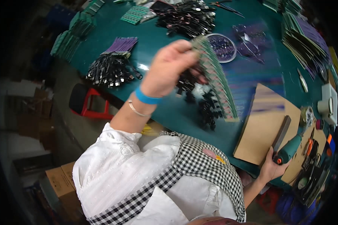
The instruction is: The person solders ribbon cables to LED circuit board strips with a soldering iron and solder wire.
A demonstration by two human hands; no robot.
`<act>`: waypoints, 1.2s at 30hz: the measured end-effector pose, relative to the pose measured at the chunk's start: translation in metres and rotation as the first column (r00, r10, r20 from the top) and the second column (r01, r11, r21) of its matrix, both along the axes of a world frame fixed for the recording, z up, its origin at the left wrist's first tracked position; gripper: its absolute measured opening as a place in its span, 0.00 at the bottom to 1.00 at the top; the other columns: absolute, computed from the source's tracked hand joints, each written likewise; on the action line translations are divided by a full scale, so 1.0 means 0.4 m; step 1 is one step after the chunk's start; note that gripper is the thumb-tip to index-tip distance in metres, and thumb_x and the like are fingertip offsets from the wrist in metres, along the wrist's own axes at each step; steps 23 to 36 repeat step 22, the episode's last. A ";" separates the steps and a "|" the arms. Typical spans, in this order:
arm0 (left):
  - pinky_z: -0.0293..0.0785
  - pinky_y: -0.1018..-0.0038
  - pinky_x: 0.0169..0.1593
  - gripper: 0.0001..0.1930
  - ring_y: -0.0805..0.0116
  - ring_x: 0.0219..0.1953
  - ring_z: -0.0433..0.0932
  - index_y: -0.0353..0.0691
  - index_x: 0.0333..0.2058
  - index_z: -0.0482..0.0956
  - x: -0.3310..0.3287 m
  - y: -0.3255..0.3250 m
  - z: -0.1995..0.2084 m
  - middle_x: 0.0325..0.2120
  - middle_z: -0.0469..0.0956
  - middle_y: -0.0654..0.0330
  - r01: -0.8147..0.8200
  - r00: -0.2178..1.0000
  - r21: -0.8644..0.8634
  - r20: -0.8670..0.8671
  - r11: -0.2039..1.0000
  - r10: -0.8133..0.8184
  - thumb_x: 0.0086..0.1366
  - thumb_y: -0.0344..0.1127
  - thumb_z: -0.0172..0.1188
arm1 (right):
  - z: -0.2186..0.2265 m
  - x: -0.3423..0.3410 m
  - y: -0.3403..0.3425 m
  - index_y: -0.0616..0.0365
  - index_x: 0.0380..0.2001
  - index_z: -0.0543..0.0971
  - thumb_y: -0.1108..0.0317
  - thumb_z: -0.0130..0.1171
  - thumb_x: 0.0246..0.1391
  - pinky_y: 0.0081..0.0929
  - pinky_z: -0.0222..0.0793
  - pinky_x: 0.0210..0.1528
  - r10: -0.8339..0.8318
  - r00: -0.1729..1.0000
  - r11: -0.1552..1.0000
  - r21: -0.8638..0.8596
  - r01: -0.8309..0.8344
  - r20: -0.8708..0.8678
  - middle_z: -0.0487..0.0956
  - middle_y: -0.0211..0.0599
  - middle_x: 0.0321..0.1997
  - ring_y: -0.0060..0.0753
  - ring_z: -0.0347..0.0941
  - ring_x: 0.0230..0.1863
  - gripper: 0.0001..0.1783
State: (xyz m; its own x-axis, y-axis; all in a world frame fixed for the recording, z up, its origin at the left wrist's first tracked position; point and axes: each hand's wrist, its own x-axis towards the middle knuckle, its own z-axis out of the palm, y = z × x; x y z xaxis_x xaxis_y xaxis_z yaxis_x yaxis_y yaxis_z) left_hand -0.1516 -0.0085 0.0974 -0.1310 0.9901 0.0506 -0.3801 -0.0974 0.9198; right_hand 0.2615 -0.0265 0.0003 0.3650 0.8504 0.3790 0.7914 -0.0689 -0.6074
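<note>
My left hand is raised over the green table and pinches the top end of a long strip of small green circuit boards, which hangs blurred down toward the table. Under it lie black clip-like parts. My right hand is at the near right table edge. It grips a green electric screwdriver that lies over a brown cardboard sheet. A dark flat bar rests on that sheet beside the tool.
Heaps of black parts, purple strips, a round dish of small pieces and stacks of green boards cover the table. A white device stands at the right. A red stool and cardboard boxes are on the floor to the left.
</note>
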 end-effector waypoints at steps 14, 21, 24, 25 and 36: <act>0.80 0.67 0.36 0.07 0.66 0.26 0.79 0.34 0.34 0.76 -0.802 -0.264 0.179 0.26 0.79 0.57 -0.684 0.702 -0.174 -0.419 0.708 0.575 0.66 0.34 0.56 | 0.041 0.005 -0.004 0.67 0.52 0.71 0.66 0.73 0.40 0.32 0.72 0.45 -0.005 0.998 1.000 -0.026 0.006 0.063 0.80 0.47 0.43 0.39 0.77 0.41 0.36; 0.68 0.59 0.56 0.34 0.43 0.53 0.73 0.26 0.45 0.77 -1.029 -0.224 -0.094 0.46 0.76 0.39 -0.950 0.052 -0.130 -0.962 0.284 -0.267 0.54 0.57 0.64 | 0.031 0.045 0.008 0.63 0.55 0.69 0.61 0.72 0.42 0.32 0.71 0.41 0.109 0.984 0.991 0.067 -0.119 0.140 0.81 0.46 0.39 0.39 0.78 0.37 0.37; 0.67 0.59 0.57 0.31 0.47 0.55 0.73 0.28 0.43 0.79 -0.983 -0.183 -0.102 0.48 0.75 0.40 -0.965 0.007 -0.101 -0.932 0.240 -0.364 0.56 0.56 0.64 | 0.036 0.039 0.001 0.61 0.55 0.69 0.61 0.72 0.44 0.32 0.71 0.42 0.085 0.985 0.995 0.038 -0.092 0.148 0.81 0.47 0.40 0.40 0.79 0.39 0.36; 0.67 0.59 0.57 0.31 0.47 0.55 0.73 0.28 0.43 0.79 -0.983 -0.183 -0.102 0.48 0.75 0.40 -0.965 0.007 -0.101 -0.932 0.240 -0.364 0.56 0.56 0.64 | 0.036 0.039 0.001 0.61 0.55 0.69 0.61 0.72 0.44 0.32 0.71 0.42 0.085 0.985 0.995 0.038 -0.092 0.148 0.81 0.47 0.40 0.40 0.79 0.39 0.36; 0.67 0.59 0.57 0.31 0.47 0.55 0.73 0.28 0.43 0.79 -0.983 -0.183 -0.102 0.48 0.75 0.40 -0.965 0.007 -0.101 -0.932 0.240 -0.364 0.56 0.56 0.64 | 0.036 0.039 0.001 0.61 0.55 0.69 0.61 0.72 0.44 0.32 0.71 0.42 0.085 0.985 0.995 0.038 -0.092 0.148 0.81 0.47 0.40 0.40 0.79 0.39 0.36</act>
